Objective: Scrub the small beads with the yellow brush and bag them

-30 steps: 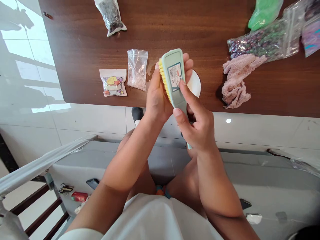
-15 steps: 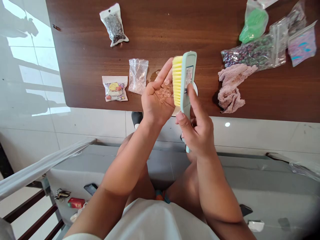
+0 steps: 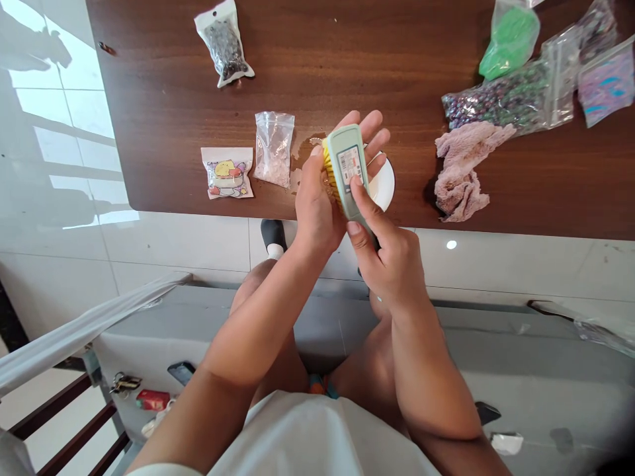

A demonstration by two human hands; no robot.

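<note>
**Right grip (image 3: 389, 264) clenches a scrub brush (image 3: 346, 162) against the open left grip (image 3: 317, 211)**

The right grip is closed on the brush's pale green handle (image 3: 358, 211), with the index finger laid along its back and the thumb beneath. The left grip is not clenched: its fingers spread behind the brush head and its thumb curves up the near side, so the head sits in the cupped hand. The yellow bristles (image 3: 328, 165) face the left palm and touch it or nearly so; the contact itself is hidden, and so is whatever lies in that palm.

The brush stands above the desk (image 3: 397, 59), tilted slightly, its long axis running from the head, away from the person, down to the handle near the right wrist. The left hand is nearer the bristles, the right nearer the handle end.

Just past the hands, a white plate (image 3: 384, 186) lies partly hidden beneath them. To the left are a wet patch (image 3: 302, 158), a clear bag of pale pink beads (image 3: 274, 151) and a cartoon-printed packet (image 3: 227, 173). To the right lie a crumpled pink cloth (image 3: 461, 173) and a bag of dark multicoloured beads (image 3: 496, 102). Nothing stands between the two hands except the brush.
</note>
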